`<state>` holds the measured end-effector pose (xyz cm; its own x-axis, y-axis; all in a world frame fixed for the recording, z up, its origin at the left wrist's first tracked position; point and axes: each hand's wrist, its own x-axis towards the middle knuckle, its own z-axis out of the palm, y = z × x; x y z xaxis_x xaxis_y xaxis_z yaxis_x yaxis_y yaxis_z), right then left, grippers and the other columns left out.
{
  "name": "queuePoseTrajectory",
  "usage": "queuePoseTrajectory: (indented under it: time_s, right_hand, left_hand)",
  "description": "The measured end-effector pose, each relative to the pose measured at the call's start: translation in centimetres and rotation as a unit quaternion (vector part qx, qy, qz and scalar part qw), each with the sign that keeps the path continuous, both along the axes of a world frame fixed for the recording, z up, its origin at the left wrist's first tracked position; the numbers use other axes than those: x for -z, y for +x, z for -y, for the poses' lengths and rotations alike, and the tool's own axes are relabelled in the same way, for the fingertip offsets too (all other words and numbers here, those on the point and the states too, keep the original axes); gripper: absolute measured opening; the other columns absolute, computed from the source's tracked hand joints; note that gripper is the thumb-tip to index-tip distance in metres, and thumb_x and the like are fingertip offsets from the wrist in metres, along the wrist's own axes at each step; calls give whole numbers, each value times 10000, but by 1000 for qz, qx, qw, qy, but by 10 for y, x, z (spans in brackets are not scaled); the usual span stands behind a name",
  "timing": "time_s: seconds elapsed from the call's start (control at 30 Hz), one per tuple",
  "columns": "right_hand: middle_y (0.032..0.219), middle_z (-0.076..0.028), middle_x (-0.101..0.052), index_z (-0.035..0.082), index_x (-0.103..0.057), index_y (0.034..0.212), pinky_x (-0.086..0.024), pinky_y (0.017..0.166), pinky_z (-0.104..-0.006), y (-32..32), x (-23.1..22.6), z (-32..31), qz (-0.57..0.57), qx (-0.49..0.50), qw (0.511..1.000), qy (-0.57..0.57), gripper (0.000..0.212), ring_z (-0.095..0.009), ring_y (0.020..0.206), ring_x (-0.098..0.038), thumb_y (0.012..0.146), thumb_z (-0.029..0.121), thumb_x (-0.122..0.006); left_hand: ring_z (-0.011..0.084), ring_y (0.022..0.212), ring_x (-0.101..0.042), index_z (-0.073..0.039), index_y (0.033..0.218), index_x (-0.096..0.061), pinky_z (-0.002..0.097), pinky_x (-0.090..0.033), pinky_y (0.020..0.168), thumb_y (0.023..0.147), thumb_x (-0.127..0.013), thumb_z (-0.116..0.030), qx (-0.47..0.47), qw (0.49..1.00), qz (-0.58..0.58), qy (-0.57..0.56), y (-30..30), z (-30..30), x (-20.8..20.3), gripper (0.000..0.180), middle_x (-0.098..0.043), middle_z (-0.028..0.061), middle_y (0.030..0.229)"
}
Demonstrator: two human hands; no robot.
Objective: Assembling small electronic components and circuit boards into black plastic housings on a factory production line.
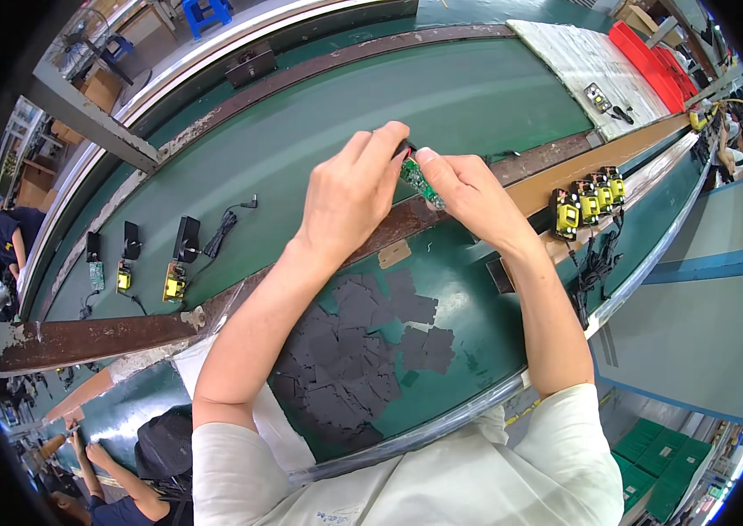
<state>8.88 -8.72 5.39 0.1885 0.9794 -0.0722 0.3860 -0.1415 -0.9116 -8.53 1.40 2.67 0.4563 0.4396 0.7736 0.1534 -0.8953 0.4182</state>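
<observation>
Above the brown edge rail of the green conveyor (301, 149), my two hands meet at a small green circuit board (420, 182). My right hand (481, 197) is closed on the board, thumb on top. The fingers of my left hand (349, 193) are closed round a black piece (405, 147) at the board's far end; its shape is mostly hidden by them. A red bit shows between the two. Nearer to me, a loose pile of dark grey thin cut sheets (336, 359) lies on the green worktop, with a small tan card piece (394, 254) beyond it.
Power adapters with black cases and cables (185, 241) lie on the conveyor at left. Several yellow-and-black transformer boards (568, 215) line the ledge at right, cables hanging down. A red tray (643, 61) sits far right. A co-worker's hands (95, 454) show lower left.
</observation>
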Motion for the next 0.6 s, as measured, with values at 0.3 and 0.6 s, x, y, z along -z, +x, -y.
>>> queuePoseTrajectory:
  time_s: [0.3, 0.6]
  right_hand:
    - [824, 35, -560, -2, -792, 1075, -389, 578, -243, -34, 1, 2, 111, 107, 957, 246, 209, -22, 673, -470, 981, 182, -828]
    - [835, -9, -590, -7, -794, 1085, -418, 571, -262, -30, 7, -1, 92, 151, 957, 232, 223, -53, 672, -529, 960, 172, -840]
  left_hand:
    - [165, 784, -728, -10, 1215, -677, 313, -578, 708, 1030, -705, -20, -6, 987, 39, -154, 2, 7, 4, 187, -756, 114, 976]
    - [122, 836, -723, -13, 1309, -592, 286, -580, 717, 1017, -701, -21, 120, 925, 69, -353, -1, 26, 2, 312, -773, 106, 1006]
